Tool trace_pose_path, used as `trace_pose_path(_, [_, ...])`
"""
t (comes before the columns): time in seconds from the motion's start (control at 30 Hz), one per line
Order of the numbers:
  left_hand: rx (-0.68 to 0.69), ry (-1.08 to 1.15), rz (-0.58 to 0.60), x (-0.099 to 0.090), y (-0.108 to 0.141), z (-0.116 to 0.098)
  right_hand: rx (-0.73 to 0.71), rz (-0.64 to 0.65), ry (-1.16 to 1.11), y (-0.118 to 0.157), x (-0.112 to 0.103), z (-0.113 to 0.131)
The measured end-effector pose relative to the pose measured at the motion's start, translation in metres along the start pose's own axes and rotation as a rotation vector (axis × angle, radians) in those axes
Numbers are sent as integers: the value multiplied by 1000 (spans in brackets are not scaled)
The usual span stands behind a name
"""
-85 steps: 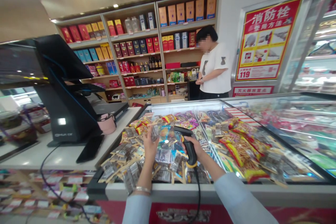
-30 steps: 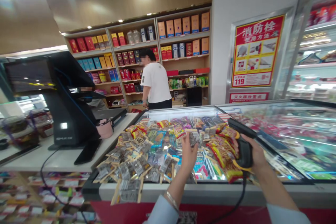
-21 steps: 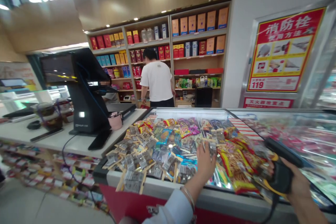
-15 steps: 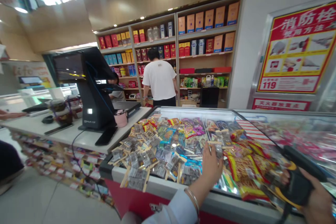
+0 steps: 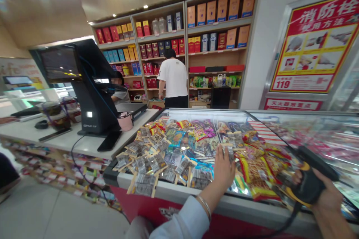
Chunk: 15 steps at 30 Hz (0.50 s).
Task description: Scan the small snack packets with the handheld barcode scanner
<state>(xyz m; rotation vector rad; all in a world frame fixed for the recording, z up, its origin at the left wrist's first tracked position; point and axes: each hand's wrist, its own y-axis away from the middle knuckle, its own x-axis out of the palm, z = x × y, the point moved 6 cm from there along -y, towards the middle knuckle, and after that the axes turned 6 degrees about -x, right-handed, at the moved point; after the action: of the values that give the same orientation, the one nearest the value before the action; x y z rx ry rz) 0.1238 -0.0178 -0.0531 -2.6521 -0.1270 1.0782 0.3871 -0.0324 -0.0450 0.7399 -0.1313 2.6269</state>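
Chest freezer [image 5: 179, 198] fills the lower right; the left grip [image 5: 223, 170] pinches an upright foil snack packet [image 5: 230, 153] at its fingertips, while the right grip [image 5: 322, 194] wraps a black-and-yellow barcode scanner [image 5: 307, 183] farther right.

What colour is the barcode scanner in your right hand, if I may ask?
The barcode scanner is black with yellow trim, best seen in the head view.

Black POS terminal [image 5: 92, 93], pink cup [image 5: 125, 121], wooden shelves of gift boxes [image 5: 185, 56], red fire-hydrant poster [image 5: 315, 43], white-shirted person [image 5: 173, 78]
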Motion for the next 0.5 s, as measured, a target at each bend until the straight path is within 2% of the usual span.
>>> trace_pose_path(0.3, [42,52,-54,-5,-4,-1,55,18,-29,7,5,4])
trace_pose_path(0.5, [23,148,-143,-39,-9,2,13,14,28,19,22,22])
